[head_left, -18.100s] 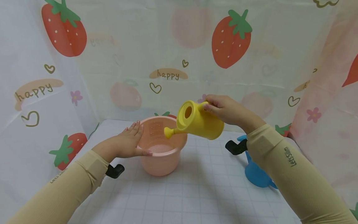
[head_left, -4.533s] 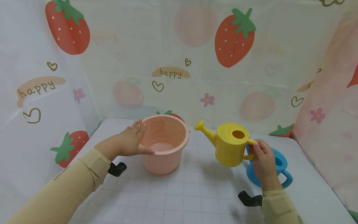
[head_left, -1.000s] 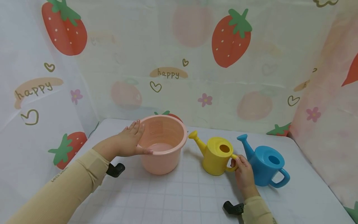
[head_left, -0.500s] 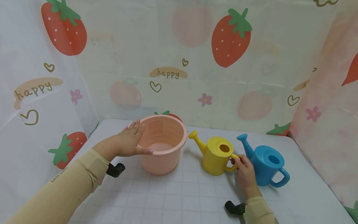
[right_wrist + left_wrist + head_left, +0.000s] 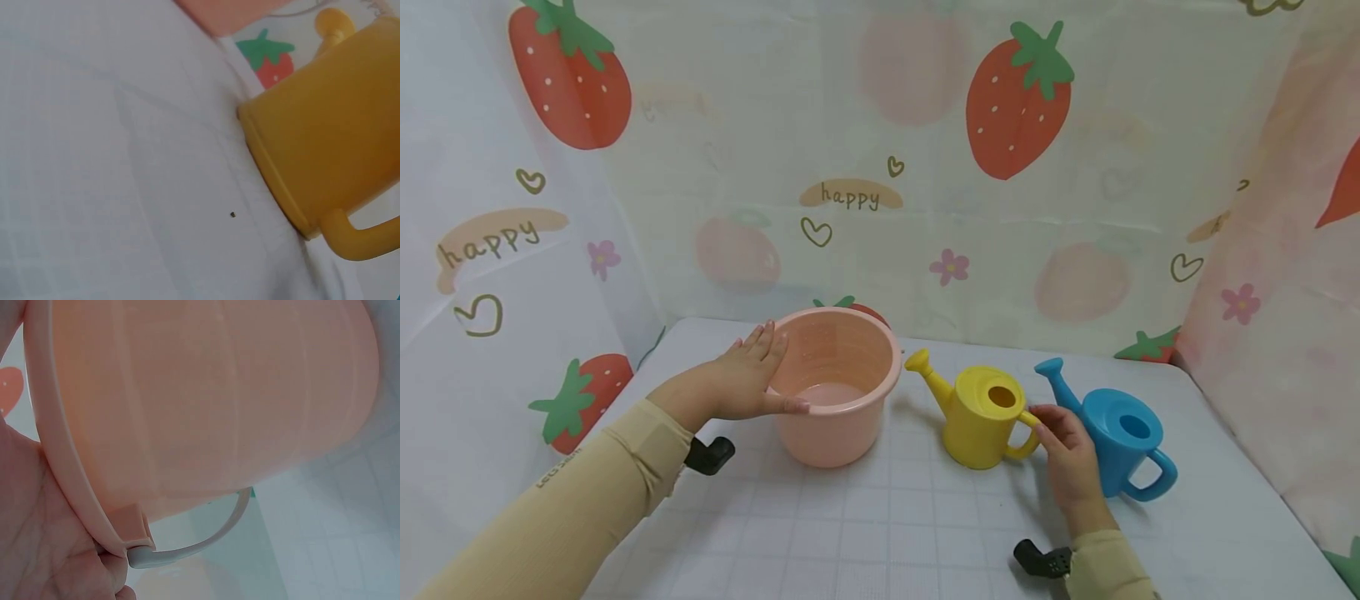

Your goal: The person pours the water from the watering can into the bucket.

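My left hand [image 5: 737,379] lies with straight fingers along the left rim of a pink plastic bucket [image 5: 831,437], its thumb over the near rim. In the left wrist view the palm meets the rim, and the bucket's pale handle [image 5: 206,544] hangs down. A yellow watering can [image 5: 977,425] stands upright on the table right of the bucket, spout towards it. My right hand [image 5: 1071,458] is just beside the can's handle, fingers loosened and not wrapped round it. The right wrist view shows the yellow can [image 5: 331,125] without the hand.
A blue watering can [image 5: 1123,442] stands upright close to the right of my right hand, handle facing right. White gridded cloth covers the table [image 5: 857,542]. A strawberry-print curtain [image 5: 880,117] closes off the back and sides.
Earlier my right hand tipped the yellow watering can over the bucket, later held it upright, then set it down. Now its fingers have left the handle and shifted slightly right. The left hand stays put.
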Tool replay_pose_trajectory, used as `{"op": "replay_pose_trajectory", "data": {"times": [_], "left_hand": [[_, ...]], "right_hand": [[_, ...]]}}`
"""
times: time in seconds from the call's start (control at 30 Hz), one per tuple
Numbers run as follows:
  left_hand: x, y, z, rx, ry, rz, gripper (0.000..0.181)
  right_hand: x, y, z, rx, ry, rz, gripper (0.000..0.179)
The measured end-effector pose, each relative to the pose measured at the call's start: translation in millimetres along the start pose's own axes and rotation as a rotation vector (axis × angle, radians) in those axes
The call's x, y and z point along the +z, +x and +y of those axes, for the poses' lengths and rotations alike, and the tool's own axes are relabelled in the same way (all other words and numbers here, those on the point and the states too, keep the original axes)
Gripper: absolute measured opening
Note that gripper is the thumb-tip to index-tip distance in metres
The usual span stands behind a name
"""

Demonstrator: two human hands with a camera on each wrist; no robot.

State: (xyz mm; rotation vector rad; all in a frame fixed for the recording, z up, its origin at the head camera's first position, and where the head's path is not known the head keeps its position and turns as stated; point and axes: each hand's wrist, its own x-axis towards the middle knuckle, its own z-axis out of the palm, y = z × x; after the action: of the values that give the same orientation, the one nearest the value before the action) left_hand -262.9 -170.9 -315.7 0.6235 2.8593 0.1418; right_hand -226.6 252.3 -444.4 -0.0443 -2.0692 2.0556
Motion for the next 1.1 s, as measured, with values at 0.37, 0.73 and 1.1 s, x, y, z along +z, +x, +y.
{"op": "replay_pose_trajectory", "data": {"times": [0.37, 0.73, 1.1], "left_hand": [[-2.1, -1.5, 0.8, 0.002, -0.002, -0.005, 0.121], [-1.1, -1.6, 0.7, -0.004, -0.004, 0.005, 0.121], [-1.3, -1.9, 1.7, -0.009, -0.004, -0.007, 0.121]], "right_hand": [[-1, -2.3, -17, 0.021, -0.054, 0.023, 0.039], [-44, 48.8, 53, -0.155, -0.046, 0.028, 0.042], [-44, 16.6, -40, -0.201, -0.094, 0.02, 0.039]]}}
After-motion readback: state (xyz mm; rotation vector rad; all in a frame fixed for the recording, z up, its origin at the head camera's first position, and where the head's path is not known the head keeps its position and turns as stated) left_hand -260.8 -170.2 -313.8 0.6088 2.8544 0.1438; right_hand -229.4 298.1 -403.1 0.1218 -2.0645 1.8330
